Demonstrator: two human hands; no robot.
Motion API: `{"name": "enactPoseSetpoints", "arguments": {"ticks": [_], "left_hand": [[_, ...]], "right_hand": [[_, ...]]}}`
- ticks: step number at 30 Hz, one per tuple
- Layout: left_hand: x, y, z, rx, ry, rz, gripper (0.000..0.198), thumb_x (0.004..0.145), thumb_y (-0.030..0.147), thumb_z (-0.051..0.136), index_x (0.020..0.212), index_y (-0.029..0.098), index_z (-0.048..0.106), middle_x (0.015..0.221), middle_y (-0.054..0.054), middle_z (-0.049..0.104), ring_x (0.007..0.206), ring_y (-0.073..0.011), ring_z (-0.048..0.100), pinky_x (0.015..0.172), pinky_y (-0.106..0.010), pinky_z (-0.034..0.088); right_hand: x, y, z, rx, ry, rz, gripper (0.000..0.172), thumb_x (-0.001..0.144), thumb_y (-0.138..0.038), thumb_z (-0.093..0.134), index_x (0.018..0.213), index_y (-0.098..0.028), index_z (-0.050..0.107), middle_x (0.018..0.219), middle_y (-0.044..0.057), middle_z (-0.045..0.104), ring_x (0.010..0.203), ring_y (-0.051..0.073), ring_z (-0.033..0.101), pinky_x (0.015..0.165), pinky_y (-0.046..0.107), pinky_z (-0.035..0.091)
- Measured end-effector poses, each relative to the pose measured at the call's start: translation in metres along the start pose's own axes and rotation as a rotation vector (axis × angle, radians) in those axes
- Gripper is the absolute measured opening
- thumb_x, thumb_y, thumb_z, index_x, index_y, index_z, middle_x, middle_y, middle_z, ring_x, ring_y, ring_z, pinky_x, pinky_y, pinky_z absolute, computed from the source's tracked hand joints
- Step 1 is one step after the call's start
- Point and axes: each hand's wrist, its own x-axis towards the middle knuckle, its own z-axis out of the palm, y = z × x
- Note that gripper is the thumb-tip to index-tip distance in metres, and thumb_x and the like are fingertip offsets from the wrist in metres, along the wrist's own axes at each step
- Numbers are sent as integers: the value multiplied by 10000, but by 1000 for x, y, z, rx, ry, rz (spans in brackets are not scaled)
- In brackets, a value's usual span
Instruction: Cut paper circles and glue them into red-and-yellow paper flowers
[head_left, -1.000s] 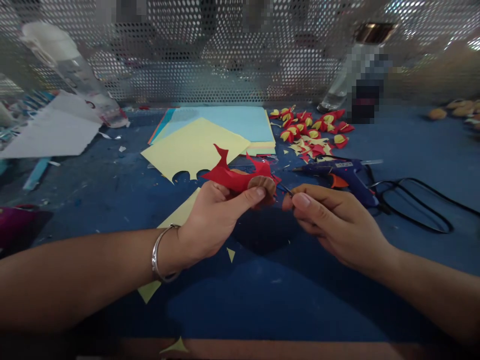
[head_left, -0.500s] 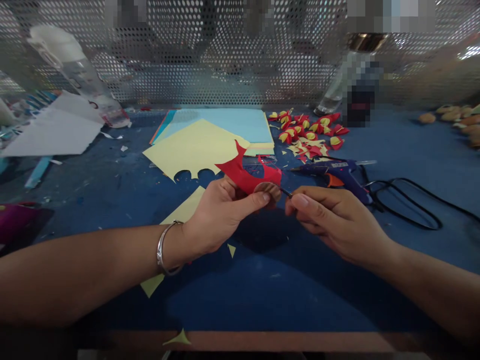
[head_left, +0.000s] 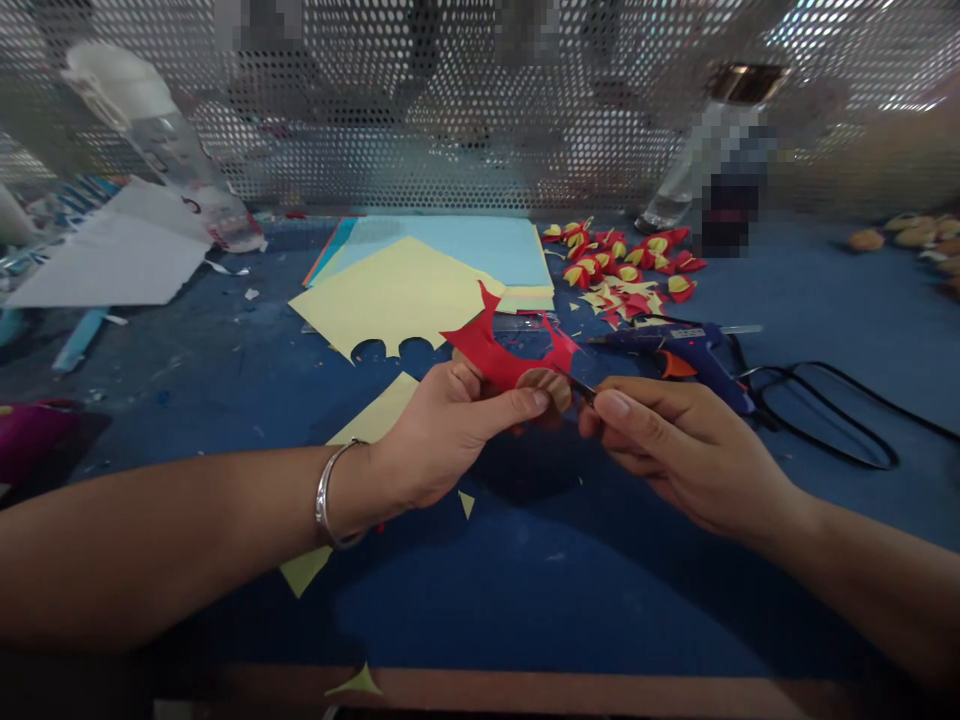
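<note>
One red paper point(head_left: 487, 355), pinched with a striped disc point(head_left: 541, 380) by the left fingers point(head_left: 521, 404) above the counter point(head_left: 525, 590), lies left of the right fingers point(head_left: 618, 408), whose gripped dark tool point(head_left: 579, 386) slants up-left toward it.

One head-worn view, facing forward and down across the blue table point(head_left: 540, 600)
It looks from above the near edge, close enough that the left hand point(head_left: 435, 430) and right hand point(head_left: 671, 430) fall mid-picture, and reaches to the perforated panel point(head_left: 450, 150) beyond.
</note>
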Motion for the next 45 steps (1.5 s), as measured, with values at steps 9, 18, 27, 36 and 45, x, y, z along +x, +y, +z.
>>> {"name": "enactPoseSetpoints", "arguments": {"ticks": [9,18,27,36,45], "left_hand": [[-1,0,-2,60,0,19,221,737,271,970,828,179,791,783,-15,777,728,-139,686,643,-247,438],[0,-1,0,-25,-24,106,250,731,279,988,740,171,763,784,4,726,752,-130,655,787,-277,574],[-1,-1,-2,38,6,89,207,771,321,963,782,175,816,838,-32,761,773,-146,664,811,-308,575],[-1,3,-1,32,-74,33,122,834,250,880,790,166,804,848,-27,746,734,-119,619,763,-278,525],[0,4,-2,44,-71,-1,116,833,242,865,781,165,797,842,-33,752,731,-126,624,734,-279,497]], "right_hand": [[1,-4,1,-23,-25,-18,570,958,-717,659,764,-181,656,554,-85,278,474,64,201,390,218,136],[0,-4,-3,-84,-12,-38,576,963,-717,654,759,-179,660,543,-81,287,457,57,215,386,215,152],[2,-7,-6,-134,3,-62,588,955,-731,653,732,-187,648,529,-79,310,441,56,231,384,218,163],[2,-11,-10,-253,8,-124,587,974,-715,635,718,-188,667,553,-62,318,446,62,246,393,254,146],[2,-10,-12,-285,-4,-131,562,995,-690,621,729,-198,670,549,-61,314,453,70,251,413,270,158]]}}
